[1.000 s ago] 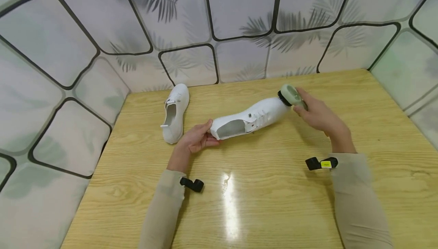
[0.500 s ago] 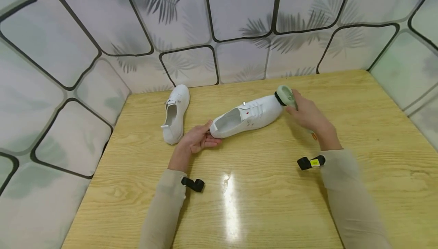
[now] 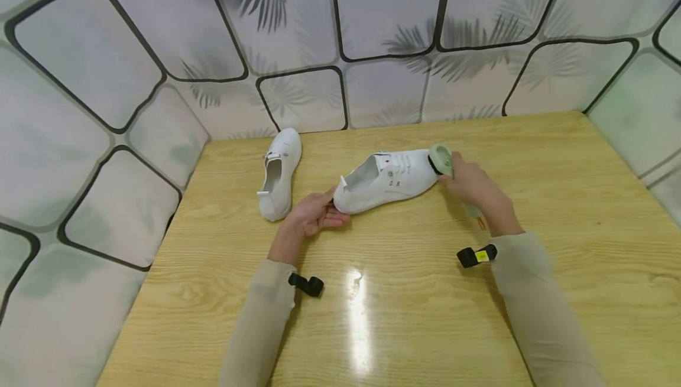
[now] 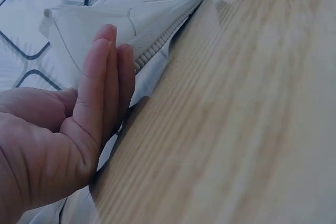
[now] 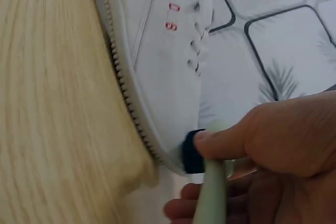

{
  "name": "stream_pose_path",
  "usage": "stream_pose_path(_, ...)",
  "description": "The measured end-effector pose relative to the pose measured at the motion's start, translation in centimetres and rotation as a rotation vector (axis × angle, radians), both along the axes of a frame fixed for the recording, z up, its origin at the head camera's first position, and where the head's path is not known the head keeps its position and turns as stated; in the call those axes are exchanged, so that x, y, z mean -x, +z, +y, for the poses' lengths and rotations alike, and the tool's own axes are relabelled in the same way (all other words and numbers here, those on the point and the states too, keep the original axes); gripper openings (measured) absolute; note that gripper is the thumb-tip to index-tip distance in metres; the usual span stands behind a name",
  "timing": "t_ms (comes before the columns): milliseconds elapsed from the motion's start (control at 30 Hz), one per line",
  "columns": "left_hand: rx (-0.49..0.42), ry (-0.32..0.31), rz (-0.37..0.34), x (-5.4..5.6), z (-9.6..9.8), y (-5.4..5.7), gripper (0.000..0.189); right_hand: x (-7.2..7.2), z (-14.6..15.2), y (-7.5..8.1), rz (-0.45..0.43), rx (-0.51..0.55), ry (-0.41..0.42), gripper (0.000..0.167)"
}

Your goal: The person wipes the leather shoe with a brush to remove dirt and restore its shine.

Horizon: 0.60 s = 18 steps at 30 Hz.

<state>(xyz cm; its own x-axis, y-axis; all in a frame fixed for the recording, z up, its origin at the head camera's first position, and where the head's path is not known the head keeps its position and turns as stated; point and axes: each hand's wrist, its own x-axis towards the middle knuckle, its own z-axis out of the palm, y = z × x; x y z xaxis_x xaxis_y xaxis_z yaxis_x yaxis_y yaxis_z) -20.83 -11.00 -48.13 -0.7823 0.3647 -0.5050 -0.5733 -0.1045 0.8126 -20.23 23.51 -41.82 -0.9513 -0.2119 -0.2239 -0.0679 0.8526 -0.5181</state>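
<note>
A white lace-up shoe (image 3: 412,185) is held near the middle of the table, its toe to the right and its side with small red marks (image 5: 171,17) turned toward me. My left hand (image 3: 315,214) grips its heel, thumb at the back and the other fingers extended low along the side (image 4: 94,82). In my right hand (image 3: 473,187) is a pale green scrub brush (image 3: 441,158), its dark bristles against the toe. The right wrist view shows the thumb pressing on the brush near its head, with the handle (image 5: 212,195) running down across the palm.
A second white shoe (image 3: 288,145) rests on the wooden table (image 3: 415,292) left of the held one, toe toward the back. Patterned fabric walls (image 3: 383,94) border the table at the back and sides.
The held shoe has rolled, so that its marked side now faces me instead of its opening. My right hand has brought the brush slightly left and down, staying at the toe. The left hand keeps the heel.
</note>
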Motion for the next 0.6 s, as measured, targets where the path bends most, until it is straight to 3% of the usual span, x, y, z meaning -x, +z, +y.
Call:
stream_pose_path(133,0.017,0.010,-0.004,0.1,0.3,0.1,0.048,-0.8,0.3,0.6,-0.038,-0.002,0.071,0.062)
stream_pose_path(267,0.059,0.030,0.000,0.1,0.5,0.3,0.053,-1.7,1.2,1.0,-0.084,0.073,0.088,0.051)
stream_pose_path(467,0.095,0.098,0.051,0.1,0.5,0.7,0.048,-2.1,2.4,0.9,-0.106,0.231,0.009,0.040)
stream_pose_path(600,0.100,0.099,0.064,0.0,0.5,0.8,0.045,-1.8,2.9,0.3,-0.068,0.331,-0.080,0.044)
